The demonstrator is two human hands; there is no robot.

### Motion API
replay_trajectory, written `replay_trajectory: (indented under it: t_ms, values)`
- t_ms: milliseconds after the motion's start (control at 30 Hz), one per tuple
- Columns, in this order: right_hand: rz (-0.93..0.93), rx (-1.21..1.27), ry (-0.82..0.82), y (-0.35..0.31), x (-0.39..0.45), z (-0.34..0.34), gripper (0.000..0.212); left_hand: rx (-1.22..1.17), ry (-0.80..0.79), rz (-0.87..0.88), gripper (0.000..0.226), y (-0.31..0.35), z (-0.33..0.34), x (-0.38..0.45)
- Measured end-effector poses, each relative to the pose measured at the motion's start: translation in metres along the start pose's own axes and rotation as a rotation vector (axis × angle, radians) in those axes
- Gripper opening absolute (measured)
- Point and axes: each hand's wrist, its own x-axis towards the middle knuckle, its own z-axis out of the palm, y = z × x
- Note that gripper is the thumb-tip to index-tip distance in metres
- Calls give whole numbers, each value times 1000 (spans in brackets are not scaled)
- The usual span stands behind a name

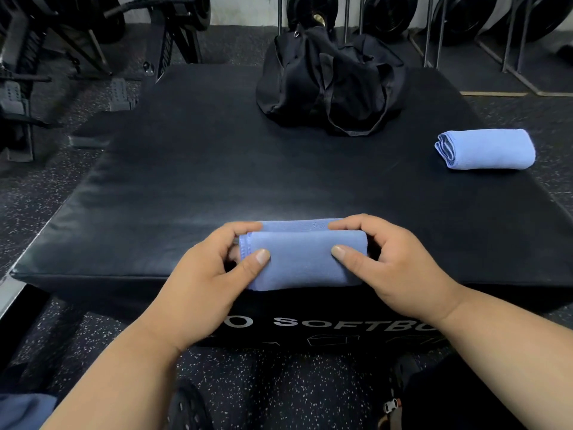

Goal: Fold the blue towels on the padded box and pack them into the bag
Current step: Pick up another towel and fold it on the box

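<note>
Both hands, the left hand point(214, 274) and the right hand point(393, 268), pinch the half-folded soft blue cloth towel point(300, 262) at its ends; the last fold looks to be in hand, then the slumped black fabric bag point(328, 85).

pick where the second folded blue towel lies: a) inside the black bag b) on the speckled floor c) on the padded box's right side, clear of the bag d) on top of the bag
c: the folded blue cloth towel lies on the black padded box, right of the black fabric bag and apart from it.

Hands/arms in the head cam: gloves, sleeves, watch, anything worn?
Nothing worn in view. The left hand and right hand are bare, no gloves, rings or watch visible. Both forearms are bare to the frame edge, no sleeves showing. Short, unpainted nails.
</note>
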Motion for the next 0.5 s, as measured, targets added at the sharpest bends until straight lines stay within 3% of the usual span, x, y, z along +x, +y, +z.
replay_trajectory:
  t_ms: [133, 367, 500]
  values:
    - [88, 9, 108, 1, 8, 9, 18, 31, 107, -61, 17, 0, 8, 6]
    - [195, -93, 154, 1, 21, 16, 12, 156, 323, -180, 25, 9, 23, 21]
    - [182, -135, 159, 0, 22, 16, 11, 296, 355, -12, 42, 11, 26, 18]
